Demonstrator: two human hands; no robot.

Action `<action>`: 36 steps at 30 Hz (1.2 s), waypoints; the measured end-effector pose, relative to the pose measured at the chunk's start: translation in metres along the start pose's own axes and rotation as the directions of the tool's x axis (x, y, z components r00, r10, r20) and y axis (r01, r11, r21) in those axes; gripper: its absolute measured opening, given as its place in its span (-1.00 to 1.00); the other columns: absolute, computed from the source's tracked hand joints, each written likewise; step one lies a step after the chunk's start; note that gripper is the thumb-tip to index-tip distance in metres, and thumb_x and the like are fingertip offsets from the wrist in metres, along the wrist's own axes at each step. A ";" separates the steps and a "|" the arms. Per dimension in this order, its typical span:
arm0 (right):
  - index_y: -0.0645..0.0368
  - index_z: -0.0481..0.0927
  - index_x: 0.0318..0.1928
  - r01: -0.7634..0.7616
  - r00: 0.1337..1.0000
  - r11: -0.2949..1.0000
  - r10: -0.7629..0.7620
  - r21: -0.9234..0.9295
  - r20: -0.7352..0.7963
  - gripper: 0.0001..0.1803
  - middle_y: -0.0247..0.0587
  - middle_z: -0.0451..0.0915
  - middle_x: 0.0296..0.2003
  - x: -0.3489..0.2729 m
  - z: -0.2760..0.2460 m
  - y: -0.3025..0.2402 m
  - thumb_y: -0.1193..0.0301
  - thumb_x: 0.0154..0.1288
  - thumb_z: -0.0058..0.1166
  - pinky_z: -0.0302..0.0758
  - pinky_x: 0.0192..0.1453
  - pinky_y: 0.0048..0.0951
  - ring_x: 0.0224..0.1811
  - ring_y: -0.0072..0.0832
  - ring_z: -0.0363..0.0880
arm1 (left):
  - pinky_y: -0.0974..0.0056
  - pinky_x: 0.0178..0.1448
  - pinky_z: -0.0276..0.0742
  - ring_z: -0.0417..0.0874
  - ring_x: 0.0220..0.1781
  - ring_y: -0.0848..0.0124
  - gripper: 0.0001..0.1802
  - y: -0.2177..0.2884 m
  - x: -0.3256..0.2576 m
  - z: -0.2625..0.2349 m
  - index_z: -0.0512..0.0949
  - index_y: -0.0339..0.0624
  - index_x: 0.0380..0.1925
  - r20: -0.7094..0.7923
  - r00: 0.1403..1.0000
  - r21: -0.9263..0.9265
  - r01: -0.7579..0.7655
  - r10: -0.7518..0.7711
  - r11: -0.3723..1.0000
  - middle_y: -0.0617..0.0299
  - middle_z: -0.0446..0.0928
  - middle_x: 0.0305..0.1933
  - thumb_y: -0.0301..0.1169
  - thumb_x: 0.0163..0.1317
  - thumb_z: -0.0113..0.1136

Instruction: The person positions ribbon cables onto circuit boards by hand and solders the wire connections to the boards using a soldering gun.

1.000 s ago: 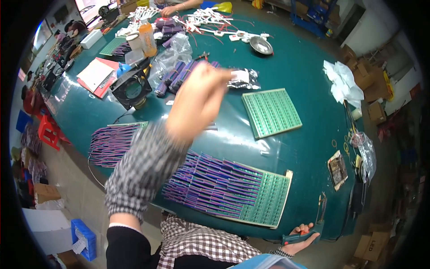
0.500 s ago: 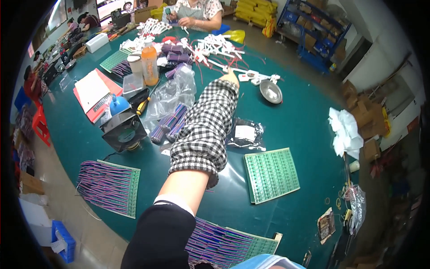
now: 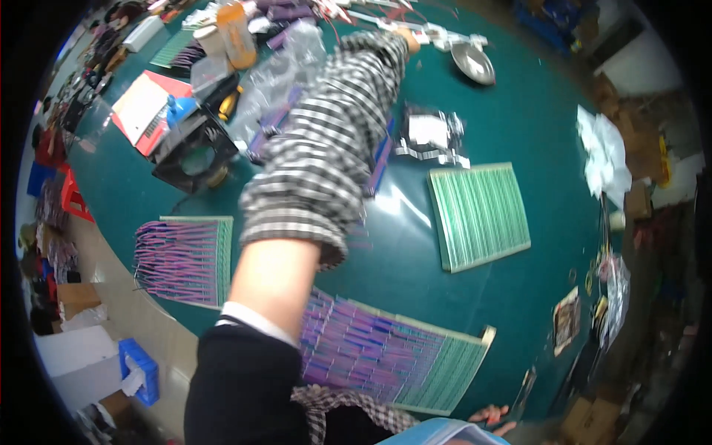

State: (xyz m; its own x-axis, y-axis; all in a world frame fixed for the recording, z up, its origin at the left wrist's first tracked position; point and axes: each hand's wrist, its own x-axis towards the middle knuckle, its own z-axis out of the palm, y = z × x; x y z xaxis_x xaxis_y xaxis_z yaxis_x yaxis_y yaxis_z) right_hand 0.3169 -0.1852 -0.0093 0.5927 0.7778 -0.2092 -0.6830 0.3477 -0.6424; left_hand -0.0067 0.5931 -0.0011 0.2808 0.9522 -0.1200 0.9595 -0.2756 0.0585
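Note:
My left arm, in a black-and-white checked sleeve cover, stretches far across the green table. My left hand is at a row of white plastic connectors; its fingers are blurred and partly hidden. At the lower right edge, the fingers of my right hand show spread apart, near a thin metal tool. Beneath my left forearm lies a green circuit-board panel covered in purple and blue wires. Beside the sleeve a purple wire bundle shows partly.
A bare green panel stack, a black packet and a metal bowl lie right of my arm. To the left are a wired panel, a black fan, clear plastic bags and an orange bottle.
The view has tipped downward, so the table's things sit higher and the person opposite is out of view. My left arm has shifted left off the black packet. My right hand has appeared.

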 end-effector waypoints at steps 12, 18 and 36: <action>0.31 0.33 0.05 -0.101 0.978 0.977 0.064 0.185 0.199 -0.44 -0.29 0.30 -0.37 0.013 0.012 0.031 0.01 0.45 0.05 0.56 -0.04 -0.32 -0.24 -0.41 0.34 | 0.31 -0.05 0.62 0.72 -0.15 0.32 -0.75 0.100 -0.441 -0.077 0.67 -0.32 -0.07 -0.317 0.868 -0.722 -0.482 0.381 0.497 0.14 0.68 -0.12 -0.46 0.27 0.26; 0.25 0.36 0.08 -0.094 0.973 0.990 0.069 0.103 0.220 -0.41 -0.25 0.47 -0.30 0.017 0.011 0.034 -0.06 0.45 0.01 0.59 -0.04 -0.33 -0.13 -0.37 0.47 | 0.22 -0.24 0.57 0.63 -0.33 0.25 -0.73 0.126 -0.545 -0.010 0.63 -0.20 -0.20 -0.369 0.818 -0.627 -0.570 0.441 0.532 0.16 0.55 -0.35 -0.66 0.05 0.25; 0.37 0.39 0.18 0.098 0.989 0.848 -0.024 -0.521 0.148 -0.28 -0.16 0.60 -0.12 -0.080 0.027 0.030 -0.11 0.46 -0.07 0.73 -0.13 -0.29 -0.01 -0.21 0.62 | 0.23 -0.21 0.57 0.57 -0.27 0.25 -0.50 0.166 -0.584 0.080 0.59 -0.41 -0.05 -0.449 0.679 -0.329 -0.730 0.581 0.599 0.11 0.52 -0.18 -0.57 -0.12 0.20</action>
State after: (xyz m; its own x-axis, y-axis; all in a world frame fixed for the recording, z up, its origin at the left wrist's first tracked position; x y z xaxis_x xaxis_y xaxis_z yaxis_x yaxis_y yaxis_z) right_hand 0.2371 -0.2229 0.0079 0.5391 0.8382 -0.0827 -0.2983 0.0982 -0.9494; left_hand -0.0091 -0.0193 -0.0011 0.7380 0.5453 0.3974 0.3623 -0.8171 0.4484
